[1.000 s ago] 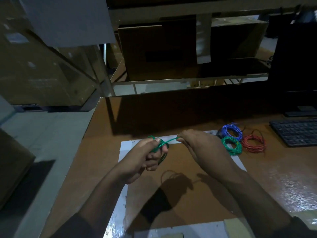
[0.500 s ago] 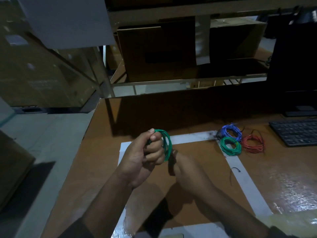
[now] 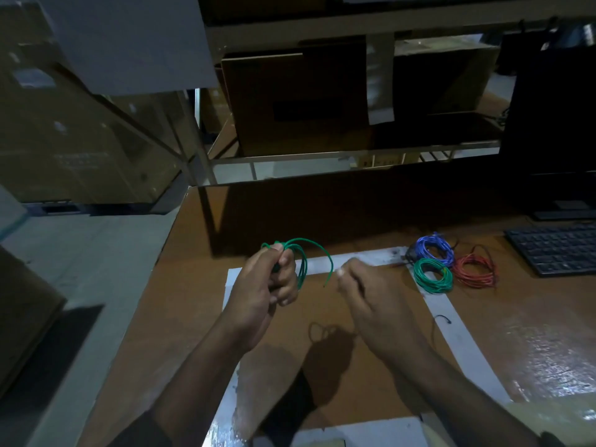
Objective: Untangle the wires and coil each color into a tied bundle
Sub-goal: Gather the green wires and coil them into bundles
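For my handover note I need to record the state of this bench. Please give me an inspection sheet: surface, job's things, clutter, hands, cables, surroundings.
Surface: brown table with a rectangle marked in white tape.
Job's things: green wire coil held above the table, its loose end curving free; tied green bundle, blue bundle and red bundle lie together at the tape corner.
Clutter: a small dark wire scrap on the tape.
Hands: left hand grips the coil; right hand beside the loose end, blurred, grip unclear.
Cables: nothing seen apart from the wires.
Surroundings: keyboard at right, cardboard box on a shelf behind.
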Motion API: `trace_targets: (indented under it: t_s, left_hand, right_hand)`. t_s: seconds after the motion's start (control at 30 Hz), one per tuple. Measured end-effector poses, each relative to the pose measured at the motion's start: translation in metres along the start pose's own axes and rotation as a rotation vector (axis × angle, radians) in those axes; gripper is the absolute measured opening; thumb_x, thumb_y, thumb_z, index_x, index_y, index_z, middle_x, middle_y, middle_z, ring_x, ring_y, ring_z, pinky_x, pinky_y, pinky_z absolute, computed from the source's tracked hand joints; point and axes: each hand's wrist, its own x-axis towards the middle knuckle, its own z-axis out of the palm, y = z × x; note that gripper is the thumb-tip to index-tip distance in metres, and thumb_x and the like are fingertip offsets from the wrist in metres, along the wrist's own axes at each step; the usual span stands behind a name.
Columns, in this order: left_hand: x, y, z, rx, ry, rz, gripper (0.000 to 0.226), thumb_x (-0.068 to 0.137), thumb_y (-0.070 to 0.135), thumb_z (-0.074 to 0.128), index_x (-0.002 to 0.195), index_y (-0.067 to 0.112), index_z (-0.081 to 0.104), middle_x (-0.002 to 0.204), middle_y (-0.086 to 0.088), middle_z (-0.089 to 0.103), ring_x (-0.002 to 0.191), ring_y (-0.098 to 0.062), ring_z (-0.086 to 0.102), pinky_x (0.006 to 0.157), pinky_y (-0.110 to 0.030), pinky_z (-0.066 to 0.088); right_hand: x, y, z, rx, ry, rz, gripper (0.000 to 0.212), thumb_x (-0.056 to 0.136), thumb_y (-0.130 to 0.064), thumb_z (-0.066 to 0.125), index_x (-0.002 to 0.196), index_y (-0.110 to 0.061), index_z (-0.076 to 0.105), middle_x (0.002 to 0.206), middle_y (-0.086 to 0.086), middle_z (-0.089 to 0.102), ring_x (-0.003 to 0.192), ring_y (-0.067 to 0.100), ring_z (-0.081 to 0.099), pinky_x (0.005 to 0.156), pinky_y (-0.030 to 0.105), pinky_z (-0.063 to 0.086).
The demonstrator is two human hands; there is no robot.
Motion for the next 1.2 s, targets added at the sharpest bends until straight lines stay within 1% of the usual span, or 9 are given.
trace_targets:
  t_s: [0.07, 0.13, 0.23, 0.33, 0.43, 0.63, 0.97, 1.1, 1.2]
  left_hand:
    - [-0.003, -0.001, 0.005, 0.039, -0.045, -0.042, 0.032, 0.104, 0.032, 0.041, 0.074, 0.019, 0.046, 0.061, 0.004, 0.022, 0.044, -0.008, 0.021, 0.046, -0.024, 0.029]
    - [-0.007, -0.001, 0.014, 0.058, -0.112, -0.09, 0.035, 0.106, 0.031, 0.04, 0.074, 0.02, 0.046, 0.06, 0.005, 0.024, 0.044, -0.007, 0.022, 0.047, -0.023, 0.03]
    - [-0.011, -0.001, 0.025, 0.009, -0.232, -0.143, 0.034, 0.106, 0.03, 0.038, 0.074, 0.019, 0.045, 0.057, 0.008, 0.029, 0.043, -0.005, 0.025, 0.047, -0.023, 0.031]
    - [-0.011, -0.002, 0.03, -0.104, -0.255, -0.204, 0.037, 0.107, 0.031, 0.035, 0.073, 0.02, 0.045, 0.054, 0.01, 0.03, 0.039, -0.003, 0.027, 0.046, -0.022, 0.031]
    - [-0.011, -0.001, 0.035, -0.141, -0.206, -0.239, 0.04, 0.105, 0.03, 0.033, 0.067, 0.022, 0.045, 0.05, 0.011, 0.028, 0.037, -0.003, 0.025, 0.044, -0.021, 0.027]
    - [-0.01, 0.0, 0.04, -0.068, -0.148, -0.194, 0.04, 0.105, 0.027, 0.032, 0.067, 0.022, 0.044, 0.051, 0.01, 0.028, 0.039, -0.004, 0.024, 0.045, -0.023, 0.027]
    - [-0.015, -0.012, 0.059, 0.372, 0.096, 0.067, 0.039, 0.106, 0.052, 0.034, 0.078, 0.033, 0.054, 0.062, 0.016, 0.054, 0.066, -0.003, 0.052, 0.069, -0.019, 0.045]
    - [-0.015, -0.014, 0.065, 0.468, 0.163, 0.152, 0.035, 0.097, 0.059, 0.032, 0.087, 0.035, 0.055, 0.073, 0.027, 0.06, 0.078, 0.008, 0.056, 0.073, -0.008, 0.043]
    - [-0.017, -0.022, 0.071, 0.549, 0.175, 0.191, 0.041, 0.098, 0.055, 0.028, 0.092, 0.024, 0.053, 0.084, 0.019, 0.058, 0.081, 0.008, 0.055, 0.074, -0.006, 0.042]
  right_hand:
    - [0.007, -0.004, -0.007, 0.022, 0.118, -0.042, 0.036, 0.107, -0.042, 0.032, 0.102, -0.02, 0.06, 0.092, -0.006, 0.055, 0.085, 0.007, 0.056, 0.069, 0.027, 0.045]
    - [0.013, -0.005, -0.008, 0.139, 0.056, -0.022, 0.043, 0.108, -0.042, 0.029, 0.134, -0.023, 0.057, 0.127, -0.011, 0.055, 0.121, 0.001, 0.052, 0.097, 0.016, 0.042]
    - [0.015, -0.005, 0.001, 0.387, -0.125, 0.086, 0.051, 0.106, -0.048, 0.023, 0.15, -0.032, 0.044, 0.148, -0.019, 0.049, 0.14, -0.003, 0.04, 0.116, 0.026, 0.033]
    - [0.01, -0.007, 0.009, 0.583, -0.124, 0.18, 0.063, 0.1, -0.063, 0.024, 0.147, -0.031, 0.049, 0.141, -0.018, 0.059, 0.133, 0.001, 0.052, 0.112, 0.031, 0.043]
    - [0.001, -0.011, 0.011, 0.594, -0.109, 0.241, 0.079, 0.082, -0.089, 0.022, 0.133, -0.042, 0.061, 0.113, -0.029, 0.069, 0.11, -0.009, 0.062, 0.084, 0.011, 0.05]
    - [-0.001, -0.012, 0.011, 0.504, 0.01, 0.155, 0.046, 0.105, -0.051, 0.022, 0.122, -0.038, 0.062, 0.113, -0.004, 0.062, 0.112, 0.003, 0.06, 0.088, 0.013, 0.045]
    - [0.001, 0.002, 0.018, 0.367, 0.067, 0.149, 0.041, 0.107, -0.048, 0.024, 0.102, -0.02, 0.055, 0.098, 0.006, 0.052, 0.089, 0.021, 0.056, 0.076, 0.043, 0.051]
    - [-0.002, 0.003, 0.015, 0.345, 0.096, 0.117, 0.033, 0.106, -0.045, 0.025, 0.097, -0.025, 0.048, 0.094, 0.001, 0.046, 0.084, 0.01, 0.049, 0.07, 0.02, 0.045]
    - [0.001, 0.004, 0.012, 0.347, 0.132, 0.096, 0.031, 0.106, -0.05, 0.024, 0.092, -0.033, 0.045, 0.088, -0.006, 0.044, 0.079, 0.003, 0.047, 0.069, 0.012, 0.04]
